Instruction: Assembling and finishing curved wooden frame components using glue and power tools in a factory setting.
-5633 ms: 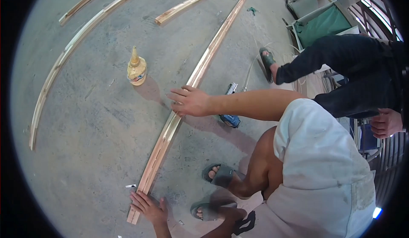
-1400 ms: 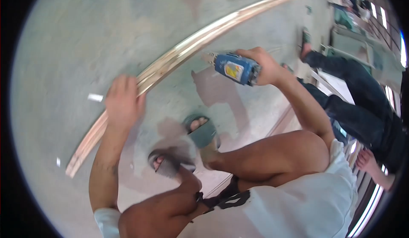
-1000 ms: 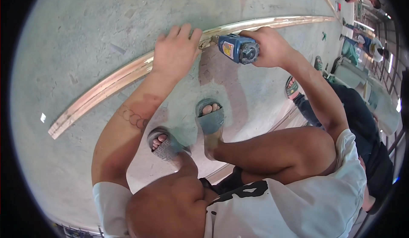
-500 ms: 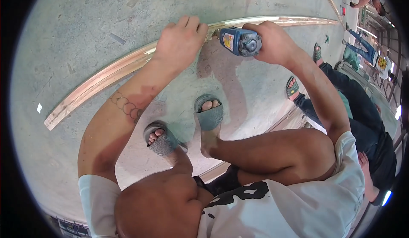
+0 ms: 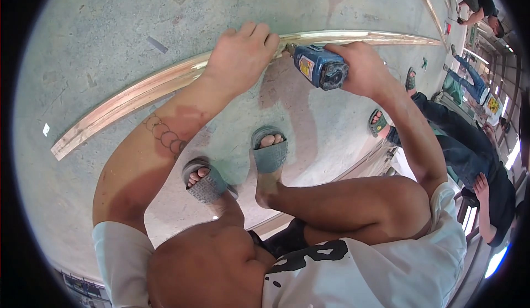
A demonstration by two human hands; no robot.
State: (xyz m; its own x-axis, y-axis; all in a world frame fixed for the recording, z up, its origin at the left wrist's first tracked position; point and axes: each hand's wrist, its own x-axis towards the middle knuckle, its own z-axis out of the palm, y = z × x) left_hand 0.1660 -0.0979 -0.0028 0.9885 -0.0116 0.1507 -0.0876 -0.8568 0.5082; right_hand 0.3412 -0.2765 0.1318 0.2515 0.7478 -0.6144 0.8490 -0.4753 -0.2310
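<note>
Long, thin wooden strips (image 5: pixel 122 105) lie side by side on the floor, looking curved across the view. My left hand (image 5: pixel 243 57) is curled over them near their middle, and its fingertips are hidden behind the knuckles. My right hand (image 5: pixel 361 68) is wrapped around the handle of a blue nail gun (image 5: pixel 319 67). The tool's metal nose points left at the strips' near edge, just right of my left hand. Whether the nose touches the wood, I cannot tell.
My sandalled feet (image 5: pixel 269 156) are on the concrete floor (image 5: pixel 110 26) below the strips. Another person (image 5: pixel 461 137) is close on my right, and others are farther back. More timber strips (image 5: pixel 428 7) lie at the upper right. A small flat grey piece (image 5: pixel 157 44) lies beyond the strips.
The nail gun and my right hand have shifted slightly right and toward me. My left hand remains on the strips. The whole view has moved a little.
</note>
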